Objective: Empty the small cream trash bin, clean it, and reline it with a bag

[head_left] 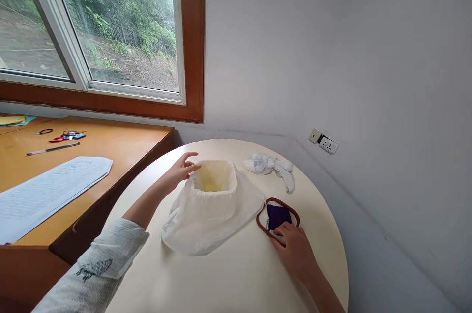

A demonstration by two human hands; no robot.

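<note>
A small bin [216, 197] stands on the round table, with a thin white plastic bag lining it and draped down its outside. Its inside looks yellowish through the bag. My left hand [181, 168] is at the bin's left rim, fingers apart, the fingertips touching or very near the bag's edge. On the right, my right hand [293, 244] has its fingers closed over the near edge of a brown rounded ring [283, 202], which lies on the table. Inside the ring is a dark purple cloth-like piece [278, 215]. The right fingertips are partly hidden.
A knotted white plastic bag [271, 165] lies towards the back of the round table [206, 283]. To the left, a wooden desk [125, 138] holds papers [55, 192], a pen [53, 149] and keys [70, 135]. A wall with a socket [328, 145] rises behind.
</note>
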